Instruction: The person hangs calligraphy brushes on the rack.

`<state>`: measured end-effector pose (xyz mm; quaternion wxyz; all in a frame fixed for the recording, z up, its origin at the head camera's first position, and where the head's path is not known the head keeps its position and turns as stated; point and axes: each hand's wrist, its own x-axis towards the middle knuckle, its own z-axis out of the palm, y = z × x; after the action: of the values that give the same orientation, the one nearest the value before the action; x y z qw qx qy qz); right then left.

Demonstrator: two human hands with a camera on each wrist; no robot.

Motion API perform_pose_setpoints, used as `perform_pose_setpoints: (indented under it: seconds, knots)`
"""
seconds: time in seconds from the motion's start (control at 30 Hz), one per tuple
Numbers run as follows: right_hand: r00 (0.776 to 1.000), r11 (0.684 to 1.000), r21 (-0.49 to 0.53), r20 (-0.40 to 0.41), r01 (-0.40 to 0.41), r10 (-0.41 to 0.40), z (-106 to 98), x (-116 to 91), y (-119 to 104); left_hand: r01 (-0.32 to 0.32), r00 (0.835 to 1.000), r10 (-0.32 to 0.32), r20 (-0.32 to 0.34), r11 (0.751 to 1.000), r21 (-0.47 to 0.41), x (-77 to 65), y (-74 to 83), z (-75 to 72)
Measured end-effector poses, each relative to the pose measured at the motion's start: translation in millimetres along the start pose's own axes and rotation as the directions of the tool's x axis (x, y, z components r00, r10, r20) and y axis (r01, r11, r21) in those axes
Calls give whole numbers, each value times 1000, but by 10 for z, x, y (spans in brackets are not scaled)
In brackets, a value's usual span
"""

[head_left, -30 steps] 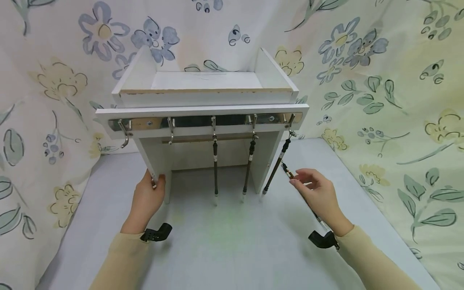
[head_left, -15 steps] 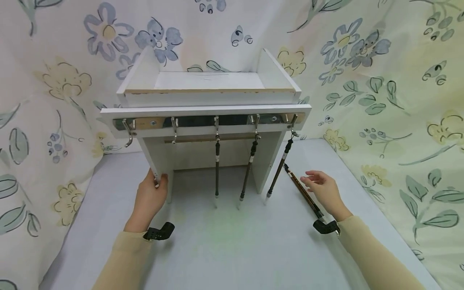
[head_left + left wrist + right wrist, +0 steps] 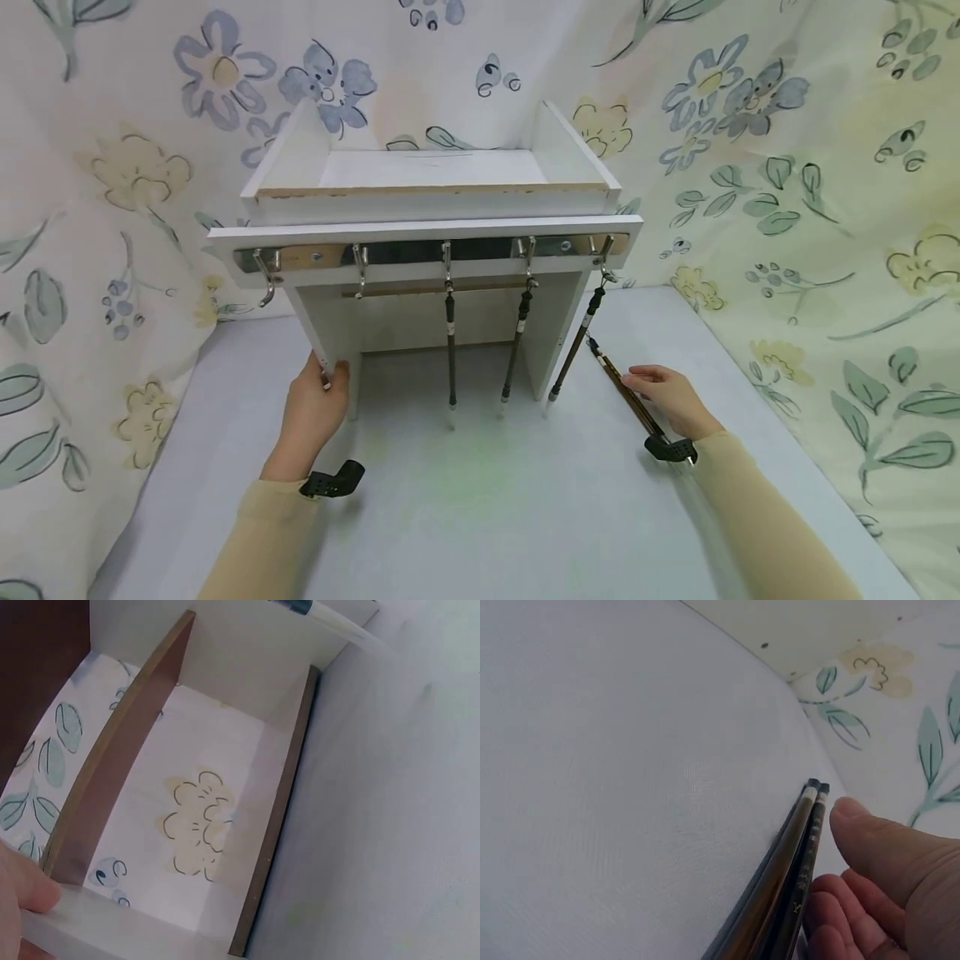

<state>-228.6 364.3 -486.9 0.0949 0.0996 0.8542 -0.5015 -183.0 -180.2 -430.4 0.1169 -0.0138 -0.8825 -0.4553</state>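
Note:
A white shelf unit [image 3: 427,227] stands on the table, several metal hooks along its front rail. My left hand [image 3: 309,408] grips the lower front edge of its left side panel [image 3: 321,325]. From the three hooks toward the right hang writing brushes, among them the middle brush [image 3: 451,350], tips down. Two more brushes lie side by side on the table to the right, a brown brush [image 3: 776,877] and a dark brush [image 3: 802,881]. My right hand [image 3: 671,400] is beside them, its fingers close against the dark one; the thumb stands apart from both.
The two left hooks, including the outermost hook [image 3: 264,275], carry nothing. An open tray-like top [image 3: 427,204] sits above the rail. Flowered cloth [image 3: 787,250] surrounds the white table [image 3: 480,517] at the back and sides.
My right hand let go of a brush, which now lies beside the other on the table, drew back slightly, then came down beside the pair. My left hand keeps its grip.

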Motion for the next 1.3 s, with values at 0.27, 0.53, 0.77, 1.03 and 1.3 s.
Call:
perform_pose_setpoints:
  seconds: [0.27, 0.53, 0.77, 1.03, 1.3]
  knots:
    - [1000, 997, -79, -10, -12, 12, 79, 46, -59, 16, 1000, -16, -4, 1000, 11, -2, -41, -30]
    - [999, 992, -126, -49, -14, 7, 72, 52, -110, 6, 1000, -6, 8, 1000, 8, 34, -28, 15]
    - [999, 990, -139, -33, -17, 12, 94, 88, -96, 20, 1000, -20, 0, 1000, 9, 10, -34, -2]
    - [999, 986, -163, -27, -40, 36, 64, 116, -115, 22, 1000, -22, -2, 1000, 10, 8, -40, 11]
    - [998, 989, -138, -5, -62, 62, 3, 88, -99, 17, 1000, -17, 6, 1000, 14, 13, -26, 15]
